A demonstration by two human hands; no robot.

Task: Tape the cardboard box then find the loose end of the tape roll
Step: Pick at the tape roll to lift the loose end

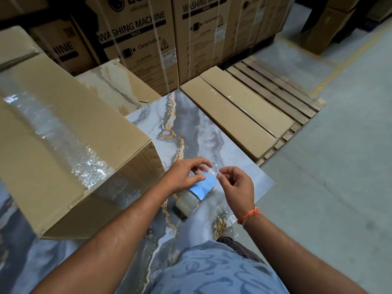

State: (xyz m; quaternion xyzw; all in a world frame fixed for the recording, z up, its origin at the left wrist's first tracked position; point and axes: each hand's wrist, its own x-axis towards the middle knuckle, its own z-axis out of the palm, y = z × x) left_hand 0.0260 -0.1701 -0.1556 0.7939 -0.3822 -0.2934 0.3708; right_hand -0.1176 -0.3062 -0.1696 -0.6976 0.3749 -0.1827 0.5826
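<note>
A large cardboard box [63, 132] lies on the marbled sheet at left, its top seam and near corner covered with shiny clear tape. A clear tape roll [186, 203] lies on the sheet close to me, with a blue dispenser piece [202, 185] on it. My left hand [186, 176] hovers over the blue piece, thumb and fingers pinched on one side of a clear tape strip [212, 171]. My right hand [237, 184] pinches the strip's other side between thumb and forefinger. The strip is stretched between both hands just above the roll.
The marbled grey and gold sheet [191, 128] covers the work surface. A flat taped carton [239, 115] lies on a wooden pallet [282, 94] at right. Tall washing machine cartons [152, 39] stand behind. Grey concrete floor [339, 166] with a yellow line spreads to the right.
</note>
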